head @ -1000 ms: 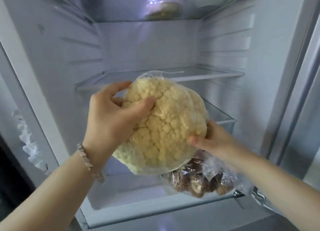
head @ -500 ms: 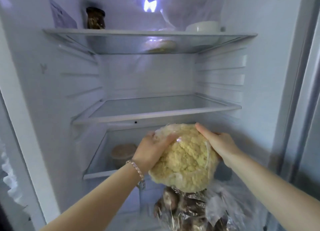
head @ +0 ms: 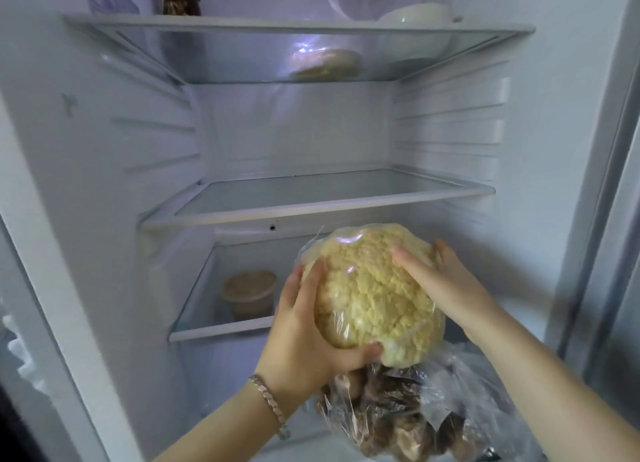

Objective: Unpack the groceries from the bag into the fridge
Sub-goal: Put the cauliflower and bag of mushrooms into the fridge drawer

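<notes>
I count one wrapped cauliflower (head: 367, 295) at the front edge of the fridge's (head: 104, 150) lowest shelf (head: 221, 331). One bag of mushrooms (head: 391, 416) is beneath it, and one tub (head: 249, 293) sits on the shelf's left. Since the earlier frame the left hand (head: 304, 340) has slid underneath, fingers curled round it. The right hand (head: 440, 281) grips its upper right.

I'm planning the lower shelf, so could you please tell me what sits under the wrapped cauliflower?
A clear bag of brown mushrooms lies just below the cauliflower. Its top is covered by the cauliflower and the left hand, so whether they touch cannot be told.
</notes>
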The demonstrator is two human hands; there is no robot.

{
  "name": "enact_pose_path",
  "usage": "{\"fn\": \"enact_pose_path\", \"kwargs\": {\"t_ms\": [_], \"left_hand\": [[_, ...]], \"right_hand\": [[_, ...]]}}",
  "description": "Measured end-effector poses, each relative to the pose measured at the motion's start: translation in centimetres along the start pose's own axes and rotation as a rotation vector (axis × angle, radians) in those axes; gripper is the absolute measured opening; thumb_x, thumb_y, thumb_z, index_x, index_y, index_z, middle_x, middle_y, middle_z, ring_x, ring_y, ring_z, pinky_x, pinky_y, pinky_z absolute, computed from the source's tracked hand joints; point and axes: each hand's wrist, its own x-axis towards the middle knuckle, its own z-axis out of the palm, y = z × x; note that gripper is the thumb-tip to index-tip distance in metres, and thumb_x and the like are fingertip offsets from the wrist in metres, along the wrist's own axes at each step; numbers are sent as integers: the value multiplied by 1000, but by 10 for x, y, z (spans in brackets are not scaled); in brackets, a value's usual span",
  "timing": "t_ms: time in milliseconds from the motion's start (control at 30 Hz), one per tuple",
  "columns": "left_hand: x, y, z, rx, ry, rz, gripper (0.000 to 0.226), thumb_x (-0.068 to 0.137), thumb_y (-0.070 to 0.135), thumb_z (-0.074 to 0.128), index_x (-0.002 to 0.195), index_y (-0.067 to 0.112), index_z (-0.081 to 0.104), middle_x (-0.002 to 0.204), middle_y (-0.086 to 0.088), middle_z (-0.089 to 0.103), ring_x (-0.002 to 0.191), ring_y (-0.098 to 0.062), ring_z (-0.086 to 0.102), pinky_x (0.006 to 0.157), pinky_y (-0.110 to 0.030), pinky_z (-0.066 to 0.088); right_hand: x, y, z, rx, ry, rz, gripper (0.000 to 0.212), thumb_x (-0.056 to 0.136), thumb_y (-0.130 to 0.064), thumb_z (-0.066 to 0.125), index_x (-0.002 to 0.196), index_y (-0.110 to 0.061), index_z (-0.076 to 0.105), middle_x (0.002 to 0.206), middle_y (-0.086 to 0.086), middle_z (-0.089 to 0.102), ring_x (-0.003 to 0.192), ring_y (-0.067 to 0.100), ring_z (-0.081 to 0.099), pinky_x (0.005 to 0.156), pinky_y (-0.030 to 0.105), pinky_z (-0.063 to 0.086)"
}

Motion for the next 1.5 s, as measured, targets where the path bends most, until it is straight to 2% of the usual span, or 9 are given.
{"fn": "enact_pose_path", "kwargs": {"t_ms": [100, 200, 333, 500, 633, 867, 1133, 1333, 1500], "left_hand": [[15, 8, -4, -87, 65, -44, 107, 52, 57, 79, 140, 28, 28, 135, 9, 41, 125, -5, 41, 105, -19, 36], [35, 2, -3, -166, 73, -81, 83, 59, 50, 80, 125, 25, 37, 110, 16, 53, 100, 5, 53, 85, -5, 43], [57, -12, 7, -57, 13, -37, 118, 47, 76, 69, 142, 20, 28, 139, 0, 42, 127, -14, 43, 107, -39, 39], [70, -25, 2, 158, -160, -151, 98, 76, 74, 31, 149, 22, -6, 158, -8, 9, 144, -20, 16, 116, -41, 21], [56, -36, -4, 743, -152, -154, 72, 91, 63, 20, 142, 13, 33, 150, -11, 31, 138, -23, 29, 110, -36, 27], [57, -46, -1, 822, -64, -54, 100, 61, 63, -10, 123, 16, 53, 127, -3, 54, 121, -19, 46, 98, -32, 37], [56, -43, -2, 847, -59, -61, 94, 63, 61, -7, 121, 17, 52, 125, -2, 55, 119, -19, 47, 96, -32, 37], [57, -44, -1, 869, -79, -58, 58, 92, 53, 22, 119, 13, 53, 121, -6, 56, 114, -24, 50, 90, -34, 40], [58, -47, 2, 888, -40, -53, 60, 87, 54, 19, 106, 11, 57, 110, -10, 59, 106, -29, 53, 84, -36, 41]], "right_hand": [[-16, 14, 2, 92, -99, 88, 139, 30, -89, 59, 148, -30, 13, 148, 3, 36, 126, 27, 47, 101, 48, 44], [-25, 17, 9, 100, -145, -41, 135, 38, -74, 74, 147, -34, 5, 147, -6, 34, 127, 18, 45, 105, 38, 40], [-7, 18, 26, -182, -30, -168, 126, 54, -61, 76, 146, -37, -6, 148, 6, 20, 133, 23, 30, 105, 36, 32], [29, 6, 39, -492, 83, -136, 121, 62, -73, 62, 147, -29, -12, 152, 28, -11, 142, 40, 2, 114, 49, 14], [65, 4, 54, -388, 45, -105, 121, 69, -62, 68, 146, -25, -17, 152, 26, -10, 142, 41, 8, 111, 51, 22], [100, -1, 82, -417, 137, -140, 121, 67, -66, 68, 148, -19, -9, 148, 32, 2, 136, 44, 20, 107, 46, 30], [95, 7, 70, -577, -47, -120, 112, 79, -67, 52, 145, -20, -25, 155, 20, -11, 143, 37, 12, 115, 50, 12], [-2, 8, 18, -449, 45, -201, 79, 82, -62, 50, 144, -19, 29, 148, 3, 34, 134, 24, 35, 108, 40, 32], [-60, 56, 34, -811, -268, -129, 93, 67, -85, 33, 145, -42, 6, 154, 2, 17, 140, 29, 19, 110, 51, 23]]}}
